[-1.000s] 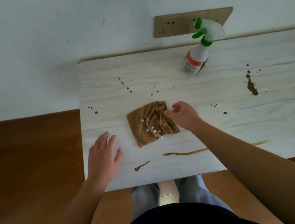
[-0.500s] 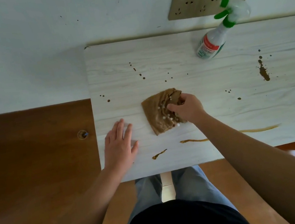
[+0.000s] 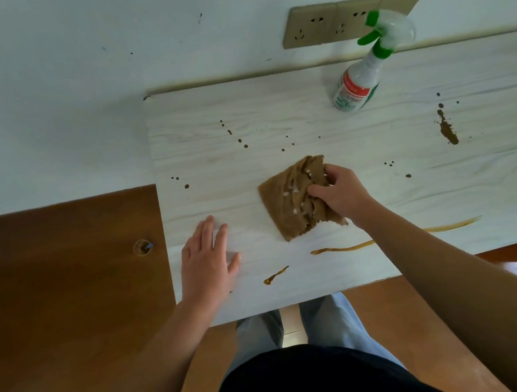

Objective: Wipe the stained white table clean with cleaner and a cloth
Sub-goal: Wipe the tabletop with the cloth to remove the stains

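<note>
Clutching the brown cloth mid-desk, the right hand has its grip clamped on the fabric. The left hand rests flat on the white desk beside it, grip apart. The spray bottle stands by the wall, well apart; brown stains dot the surface.

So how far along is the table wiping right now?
Done: spray bottle stands aside; white flecks, seemingly cleaner, dot the cloth. In hand: right hand grips the cloth; left hand rests flat on the table. Left: the long streak, the blot and scattered spots are unwiped.
</note>
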Demonstrator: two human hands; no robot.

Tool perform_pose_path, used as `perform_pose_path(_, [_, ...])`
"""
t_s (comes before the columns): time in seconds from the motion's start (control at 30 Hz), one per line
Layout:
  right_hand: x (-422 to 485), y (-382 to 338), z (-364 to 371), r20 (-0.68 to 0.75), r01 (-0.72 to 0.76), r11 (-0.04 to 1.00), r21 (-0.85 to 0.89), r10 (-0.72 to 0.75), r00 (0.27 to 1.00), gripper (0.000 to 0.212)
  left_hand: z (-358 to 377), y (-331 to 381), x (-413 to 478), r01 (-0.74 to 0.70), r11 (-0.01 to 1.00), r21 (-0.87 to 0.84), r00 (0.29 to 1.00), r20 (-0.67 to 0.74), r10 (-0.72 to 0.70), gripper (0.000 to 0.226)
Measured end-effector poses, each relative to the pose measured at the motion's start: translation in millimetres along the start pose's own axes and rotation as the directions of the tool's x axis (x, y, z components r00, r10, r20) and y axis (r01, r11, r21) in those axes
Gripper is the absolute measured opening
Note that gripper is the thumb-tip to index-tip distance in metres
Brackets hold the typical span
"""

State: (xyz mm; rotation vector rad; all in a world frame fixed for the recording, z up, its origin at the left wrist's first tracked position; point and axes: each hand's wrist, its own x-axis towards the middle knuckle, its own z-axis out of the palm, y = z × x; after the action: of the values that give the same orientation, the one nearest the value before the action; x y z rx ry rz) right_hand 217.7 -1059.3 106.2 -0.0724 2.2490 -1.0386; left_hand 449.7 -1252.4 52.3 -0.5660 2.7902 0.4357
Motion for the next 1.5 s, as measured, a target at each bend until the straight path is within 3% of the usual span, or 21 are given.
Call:
perform_pose_path(0.17, [-11,-29,-39,-0.119,0.164,0.962,-0.219,-0.194,0.974,0.013,-8,6,0,0.03,1.0,-0.009,0.997,0.066,-0.03,0.067])
perform_pose_path(0.27, [-19,-48,-49,-0.119,0.227,0.939,-0.259,-0.264,0.957,0.018,-11,8,-1,0.033,0.999,-0.018,0.997,0.073,-0.031,0.067])
perform_pose_path(0.43, [-23,-41,-11,-0.019,0.226,0.904,-0.362,-0.249,0.968,0.024,-9,7,-4,0.042,0.998,-0.036,0.997,0.065,-0.039,0.068])
perform_pose_path(0.6, [-34,-1,47,0.145,0.29,0.866,-0.407,-0.252,0.957,0.047,-7,0,-6,0.006,0.999,-0.054,0.999,0.052,-0.003,0.066])
perform_pose_path(0.73, [-38,22,51,0.104,0.248,0.904,-0.347,-0.226,0.969,0.027,-5,-8,-12,-0.006,0.993,-0.118,1.0,-0.003,0.005,0.057])
perform_pose_path(0.87, [-38,30,38,0.032,0.213,0.913,-0.349,-0.216,0.976,0.024,-6,-19,-12,0.016,0.991,-0.13,0.99,-0.135,-0.034,0.049])
perform_pose_path(1.17, [-19,19,73,0.12,0.324,0.808,-0.492,-0.306,0.945,0.052,7,-33,10,-0.114,0.993,-0.039,0.975,-0.197,0.105,0.046])
perform_pose_path(1.4, [-4,45,99,0.146,0.393,0.577,-0.716,-0.427,0.893,0.062,26,-45,14,-0.135,0.991,0.016,0.957,-0.256,0.134,0.05])
perform_pose_path(1.5, [14,43,99,0.157,0.421,0.546,-0.724,-0.464,0.872,0.063,33,-46,16,-0.136,0.991,-0.003,0.945,-0.301,0.129,0.046])
